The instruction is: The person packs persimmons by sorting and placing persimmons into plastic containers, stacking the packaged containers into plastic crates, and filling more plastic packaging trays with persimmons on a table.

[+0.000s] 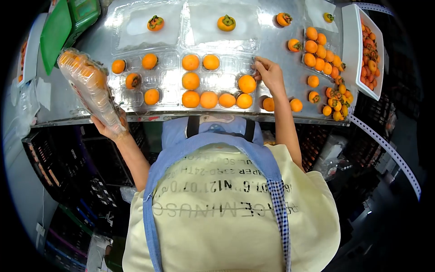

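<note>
My left hand (112, 130) grips the lower end of a closed clear pack of persimmons (86, 75), tilted up at the left of the table. My right hand (269, 75) has its fingers bent at the right edge of an open clear clamshell (222, 81) and seems to pinch that edge. Orange persimmons (190, 81) sit in several of its cups, mostly along the left and front. Left of it lies a second open clamshell (170, 68) with fewer persimmons in it. One leafy persimmon (226, 22) rests on the lid behind, another persimmon (155, 23) on the left lid.
Loose persimmons (313, 81) and a filled clear tray (339, 38) lie at the right of the metal table (283, 45). A white box (351, 45) of redder fruit stands beyond. Green crates (56, 31) are at the back left. Dark crates (45, 163) stand below.
</note>
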Motion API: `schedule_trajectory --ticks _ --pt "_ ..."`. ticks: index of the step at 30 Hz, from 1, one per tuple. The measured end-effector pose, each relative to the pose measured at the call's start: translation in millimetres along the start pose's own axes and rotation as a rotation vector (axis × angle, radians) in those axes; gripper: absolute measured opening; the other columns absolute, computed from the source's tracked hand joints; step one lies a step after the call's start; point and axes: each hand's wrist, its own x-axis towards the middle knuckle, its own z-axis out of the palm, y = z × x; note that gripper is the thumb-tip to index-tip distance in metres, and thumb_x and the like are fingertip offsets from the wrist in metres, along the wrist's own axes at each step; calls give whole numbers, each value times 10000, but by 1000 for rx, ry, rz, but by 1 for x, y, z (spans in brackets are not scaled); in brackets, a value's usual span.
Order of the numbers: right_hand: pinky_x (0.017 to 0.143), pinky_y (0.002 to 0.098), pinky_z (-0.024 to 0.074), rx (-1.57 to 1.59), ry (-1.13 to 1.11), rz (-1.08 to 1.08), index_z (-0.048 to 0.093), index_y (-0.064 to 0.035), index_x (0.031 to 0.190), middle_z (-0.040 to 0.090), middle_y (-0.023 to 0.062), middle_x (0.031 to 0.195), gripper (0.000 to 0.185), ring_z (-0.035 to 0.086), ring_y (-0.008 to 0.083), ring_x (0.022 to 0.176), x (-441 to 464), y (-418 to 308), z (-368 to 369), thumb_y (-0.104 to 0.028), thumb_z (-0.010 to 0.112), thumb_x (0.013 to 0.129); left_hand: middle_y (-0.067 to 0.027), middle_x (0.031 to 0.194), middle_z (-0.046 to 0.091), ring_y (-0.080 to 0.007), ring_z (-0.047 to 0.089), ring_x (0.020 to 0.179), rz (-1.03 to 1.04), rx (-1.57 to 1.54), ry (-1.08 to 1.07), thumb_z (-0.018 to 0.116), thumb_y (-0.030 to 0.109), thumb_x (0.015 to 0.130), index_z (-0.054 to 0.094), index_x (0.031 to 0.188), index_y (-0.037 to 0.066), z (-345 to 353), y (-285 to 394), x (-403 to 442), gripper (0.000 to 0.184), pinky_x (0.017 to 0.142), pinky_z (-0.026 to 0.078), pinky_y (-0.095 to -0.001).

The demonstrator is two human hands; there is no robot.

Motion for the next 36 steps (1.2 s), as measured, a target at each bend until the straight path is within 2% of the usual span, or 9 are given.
schedule_trajectory --ticks 2,4,9,12,17,22,25,31,36 --pt "535 208 496 30 1 2 565 49 1149 660 99 838 322 580 93 599 1 -4 7 -133 555 884 -22 1197 534 -152 534 988 11 26 18 462 529 845 495 1222 146 7 0 -1 538 750 454 -330" --pt "536 207 499 55 -20 1 566 47 1149 662 102 837 321 584 92 591 2 -11 20 -129 558 881 -46 1131 578 -195 584 897 -72 -81 -258 440 520 858 489 1223 143 -18 2 10 527 686 491 -359" --pt "554 255 524 55 -89 -61 591 28 1122 669 144 853 323 655 155 618 0 -24 59 -125 561 840 -105 1188 561 -261 622 884 28 -71 80 434 503 867 451 1270 129 4 -1 1 551 611 534 -394" --pt "549 255 527 20 -121 -71 596 34 1100 669 158 827 320 663 163 608 -3 -32 75 -128 564 827 -158 1193 549 -299 631 847 17 -70 54 420 499 878 372 1334 98 6 -3 -5 610 546 545 -400" --pt "689 336 517 -193 -27 -176 626 -14 1070 671 147 879 397 661 223 793 -17 -35 62 -299 645 794 -181 1335 417 -335 495 1136 -48 -51 -139 441 429 895 292 1375 47 10 -16 -10 631 870 478 -452" --pt "991 427 318 -711 162 -579 641 -120 983 618 59 1043 379 536 235 1039 -69 2 -13 -363 697 697 -145 1395 350 -319 366 1262 -225 -49 -220 441 353 916 288 1377 42 30 -29 -15 576 1068 273 -495" --pt "1000 500 250 -971 152 -648 621 -164 955 559 26 1093 386 477 214 1076 -96 37 -50 -374 718 646 -184 1353 386 -313 414 1226 -300 0 -313 472 326 904 302 1353 11 42 -44 -16 574 1030 337 -475" --pt "923 427 313 -896 334 -662 618 -146 937 558 22 983 381 491 227 969 -95 84 -96 -349 724 633 -168 1099 574 -299 592 976 -591 -1 -382 536 197 860 397 1257 -18 80 -85 -32 473 901 476 -434" --pt "871 392 332 -918 410 -599 622 -108 962 565 52 963 426 490 249 941 -95 83 -131 -393 724 662 -163 1051 597 -260 607 950 -657 200 -334 614 142 797 440 1217 -29 140 -130 -74 485 844 518 -405"
